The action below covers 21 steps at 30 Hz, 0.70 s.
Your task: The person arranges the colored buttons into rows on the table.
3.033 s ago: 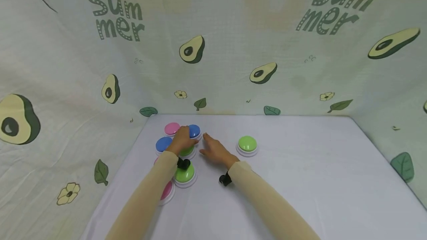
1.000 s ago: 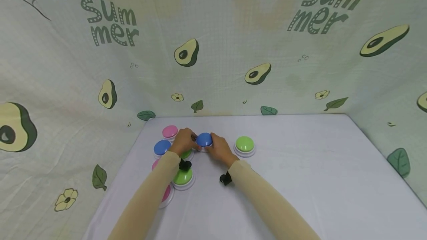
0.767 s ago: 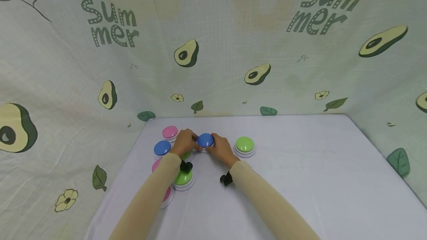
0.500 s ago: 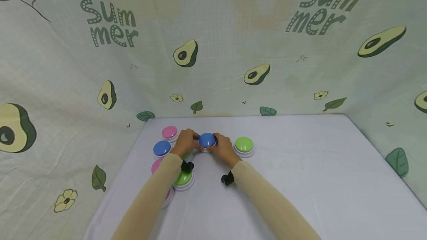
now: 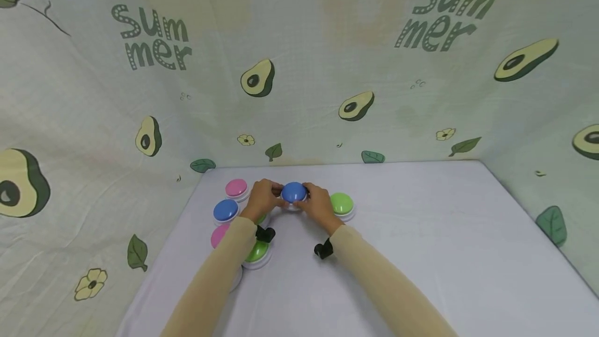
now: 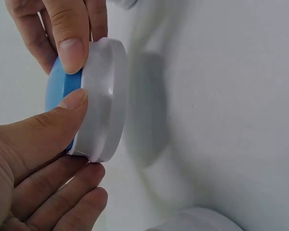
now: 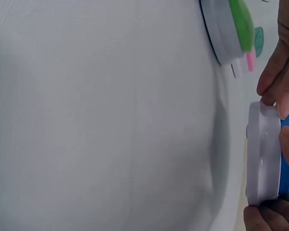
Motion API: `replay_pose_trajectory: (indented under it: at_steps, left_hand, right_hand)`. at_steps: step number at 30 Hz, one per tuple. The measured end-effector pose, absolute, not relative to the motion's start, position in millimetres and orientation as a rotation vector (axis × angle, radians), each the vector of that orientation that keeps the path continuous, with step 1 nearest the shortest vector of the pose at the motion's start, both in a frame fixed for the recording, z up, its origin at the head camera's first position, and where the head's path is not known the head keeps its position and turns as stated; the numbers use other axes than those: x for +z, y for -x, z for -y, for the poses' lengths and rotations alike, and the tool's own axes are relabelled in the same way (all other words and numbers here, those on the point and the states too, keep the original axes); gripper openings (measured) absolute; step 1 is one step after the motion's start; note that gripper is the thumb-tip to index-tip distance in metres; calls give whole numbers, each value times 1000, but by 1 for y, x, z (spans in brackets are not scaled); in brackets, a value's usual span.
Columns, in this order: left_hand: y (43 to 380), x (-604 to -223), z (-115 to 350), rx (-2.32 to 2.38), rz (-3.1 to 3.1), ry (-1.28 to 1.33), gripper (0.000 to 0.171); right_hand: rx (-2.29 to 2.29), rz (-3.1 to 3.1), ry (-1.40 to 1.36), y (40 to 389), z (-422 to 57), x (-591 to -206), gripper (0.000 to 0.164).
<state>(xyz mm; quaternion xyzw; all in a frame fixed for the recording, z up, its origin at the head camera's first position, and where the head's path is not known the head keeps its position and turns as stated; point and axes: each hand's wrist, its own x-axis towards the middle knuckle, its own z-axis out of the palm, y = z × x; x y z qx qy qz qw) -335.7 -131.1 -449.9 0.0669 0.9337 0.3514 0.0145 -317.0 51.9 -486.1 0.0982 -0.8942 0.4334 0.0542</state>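
Both hands hold one blue push button (image 5: 294,192) with a round white base, near the back of the table. My left hand (image 5: 264,197) grips its left side, and my right hand (image 5: 320,206) grips the right side. In the left wrist view the thumbs lie against the blue dome's edge, while other fingers curl around the white base (image 6: 103,103). A shadow falls on the white cloth apart from the base, so the button is raised off the table. The right wrist view shows the same white base (image 7: 264,154) edge-on between fingers of both hands.
A green button (image 5: 342,203) stands just right of my right hand. On the left are a pink button (image 5: 236,188), another blue one (image 5: 225,209), a second pink one (image 5: 218,235) and a green one (image 5: 257,251), some partly behind the left arm. An avocado-print cloth (image 5: 304,129) hangs behind the table (image 5: 421,233).
Three seconds ago the blue button stood by the left group, with my right hand apart from it. Both hands then took hold of it, moved it right and lifted it.
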Motion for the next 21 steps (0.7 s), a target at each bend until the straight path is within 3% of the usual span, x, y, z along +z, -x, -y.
replay_pose_trajectory:
  at_steps: [21]
  left_hand:
    - [319,-447,97,1485,-2852,-286,49]
  right_hand:
    - [1455,2606,-247,302,-94,-460,64]
